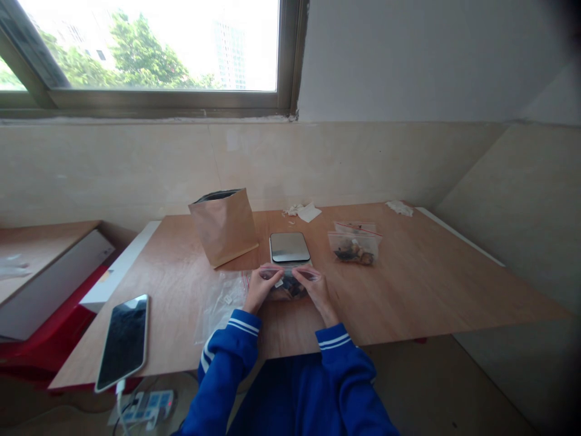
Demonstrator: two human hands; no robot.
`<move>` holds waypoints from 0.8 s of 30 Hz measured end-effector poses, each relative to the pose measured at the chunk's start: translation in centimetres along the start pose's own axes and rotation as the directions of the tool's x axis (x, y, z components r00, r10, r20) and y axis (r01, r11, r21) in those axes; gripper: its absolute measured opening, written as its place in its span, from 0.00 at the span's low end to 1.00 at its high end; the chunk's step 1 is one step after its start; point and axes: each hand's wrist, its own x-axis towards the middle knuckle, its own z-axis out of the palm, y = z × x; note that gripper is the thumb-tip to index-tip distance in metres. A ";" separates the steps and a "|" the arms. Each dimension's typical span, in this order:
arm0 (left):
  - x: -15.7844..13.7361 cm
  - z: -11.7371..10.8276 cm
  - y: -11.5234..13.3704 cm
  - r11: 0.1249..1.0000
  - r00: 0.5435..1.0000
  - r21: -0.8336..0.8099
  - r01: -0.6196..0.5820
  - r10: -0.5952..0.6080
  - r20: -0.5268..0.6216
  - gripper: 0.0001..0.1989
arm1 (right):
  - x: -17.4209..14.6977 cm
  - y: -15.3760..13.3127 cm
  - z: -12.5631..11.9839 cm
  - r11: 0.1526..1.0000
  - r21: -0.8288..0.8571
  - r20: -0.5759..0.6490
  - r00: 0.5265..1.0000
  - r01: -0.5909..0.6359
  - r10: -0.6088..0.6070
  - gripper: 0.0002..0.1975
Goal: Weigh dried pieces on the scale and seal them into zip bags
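Between my two hands is a clear zip bag [287,292] with dark and brown dried pieces inside, near the table's front edge. My left hand [262,286] pinches the left part of its top edge. The right part of that edge is pinched in my right hand [316,288]. Just behind the bag sits a small digital scale [289,247] with a shiny square plate. Flat clear plastic bags [220,306] lie on the table to the left of my left hand.
An upright brown kraft pouch [224,227], open at the top, stands back left. Filled zip bags [354,247] lie right of the scale. Crumpled white paper [308,212] is by the wall. A phone [123,340] with a charging cable rests at the table's left edge.
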 end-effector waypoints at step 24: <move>-0.1 -0.2 0.2 0.998 0.998 -0.004 -0.062 0.062 0.022 0.13 | 0.8 -5.6 0.5 0.752 -0.537 0.444 0.886 0.383 -0.134 0.07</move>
